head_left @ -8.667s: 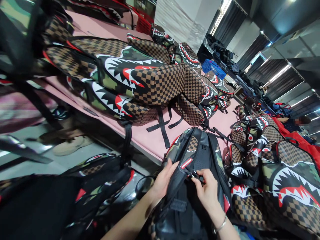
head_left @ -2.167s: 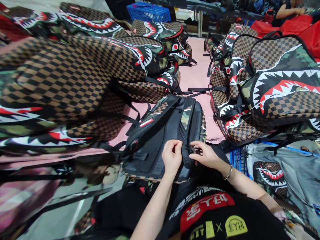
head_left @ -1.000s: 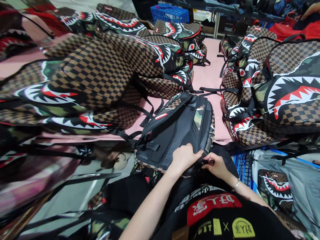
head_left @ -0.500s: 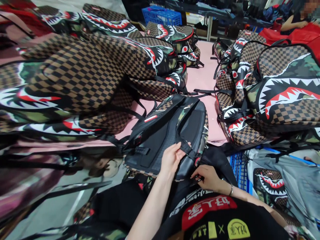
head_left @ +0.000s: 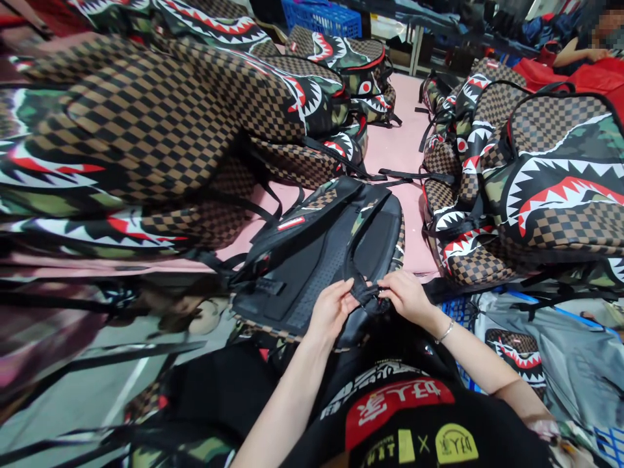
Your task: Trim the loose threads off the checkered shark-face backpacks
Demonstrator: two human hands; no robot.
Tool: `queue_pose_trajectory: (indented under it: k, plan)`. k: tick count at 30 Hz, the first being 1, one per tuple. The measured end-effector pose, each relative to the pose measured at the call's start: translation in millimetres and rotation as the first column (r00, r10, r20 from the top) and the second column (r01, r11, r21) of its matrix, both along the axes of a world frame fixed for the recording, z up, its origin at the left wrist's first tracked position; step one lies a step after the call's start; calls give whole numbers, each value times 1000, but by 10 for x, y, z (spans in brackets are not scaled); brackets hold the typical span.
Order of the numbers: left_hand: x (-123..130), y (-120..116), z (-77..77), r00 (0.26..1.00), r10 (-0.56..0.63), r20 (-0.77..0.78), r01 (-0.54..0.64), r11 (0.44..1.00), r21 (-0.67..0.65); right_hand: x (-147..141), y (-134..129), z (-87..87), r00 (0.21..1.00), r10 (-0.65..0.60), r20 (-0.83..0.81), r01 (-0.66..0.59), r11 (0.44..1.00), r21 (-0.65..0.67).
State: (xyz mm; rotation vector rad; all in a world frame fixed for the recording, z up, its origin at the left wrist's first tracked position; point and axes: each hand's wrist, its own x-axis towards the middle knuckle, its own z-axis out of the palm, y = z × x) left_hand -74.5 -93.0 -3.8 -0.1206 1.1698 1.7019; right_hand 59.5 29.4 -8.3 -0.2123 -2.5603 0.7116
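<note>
A black-backed backpack (head_left: 312,266) lies with its padded back and straps facing up, at the near edge of the pink table (head_left: 407,140). My left hand (head_left: 335,304) pinches a black shoulder strap (head_left: 358,286) near the pack's lower right corner. Close beside it, my right hand (head_left: 403,296) has its fingers pressed together on the strap's lower end. Both hands nearly meet there. The small buckle or webbing between the fingertips is too dark to make out.
Checkered shark-mouth backpacks (head_left: 160,123) are piled on the left, and more backpacks (head_left: 560,182) on the right. A blue crate (head_left: 322,18) stands at the back. Grey bags (head_left: 580,351) lie at the lower right. Another person's arm (head_left: 575,53) shows at the upper right.
My right hand has risen from below the backpack's corner to the strap end, beside my left hand. My left hand keeps its grip. The view has shifted slightly.
</note>
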Motion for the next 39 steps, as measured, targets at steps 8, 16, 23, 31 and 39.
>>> queue_pose_trajectory:
  k: [8, 16, 23, 31, 39]
  plan:
    - [-9, -11, -15, 1000, -5, 13, 5, 1000, 10, 13, 98, 26, 998, 58, -18, -56, 992, 110]
    - [-19, -13, -33, 999, -24, 24, 23, 1000, 19, -19, 189, 81, 980, 189, 62, -198, 963, 185]
    - [-5, -15, -72, 998, -68, 10, 67, 995, 72, -99, 90, 65, 960, 278, -31, -280, 955, -103]
    - [-8, -10, -52, 999, -42, 11, 41, 999, 27, -32, 144, 96, 988, 147, -40, -149, 987, -59]
    - [11, 0, -21, 998, -61, 13, 61, 998, 12, -8, 162, 45, 974, 207, 89, -214, 974, 79]
